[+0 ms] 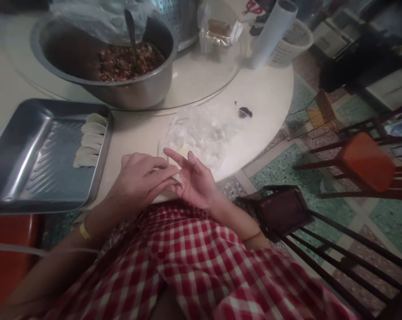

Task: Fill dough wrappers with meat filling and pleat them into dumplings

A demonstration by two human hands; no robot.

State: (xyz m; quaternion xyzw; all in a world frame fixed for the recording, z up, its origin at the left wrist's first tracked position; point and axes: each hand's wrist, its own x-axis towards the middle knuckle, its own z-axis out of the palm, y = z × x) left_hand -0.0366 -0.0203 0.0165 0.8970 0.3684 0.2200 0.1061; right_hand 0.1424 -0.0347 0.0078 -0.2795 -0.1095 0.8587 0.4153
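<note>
My left hand (pixel 139 180) and my right hand (pixel 194 182) meet at the table's near edge, above my checked lap. Between their fingers they pinch a pale dumpling (pixel 178 178), mostly hidden by the fingers. My right index finger sticks out over it. Just beyond the hands lies a clear plastic bag (pixel 201 133) with pale dough wrappers (pixel 184 151) in it. To the left, a metal tray (pixel 30 155) holds several folded dumplings (pixel 89 140) in a column along its right side. A large steel bowl (pixel 134 91) of dark minced filling (pixel 127 60) has a spoon (pixel 131 33) standing in it.
A glass turntable (pixel 204 75) carries the bowl, a wrapped packet (pixel 219 31) and a white roll (pixel 272 33). A white basket (pixel 296 42) sits at the table's far right. Dark wooden chairs (pixel 287 213) and an orange stool (pixel 367 162) stand on the tiled floor to the right.
</note>
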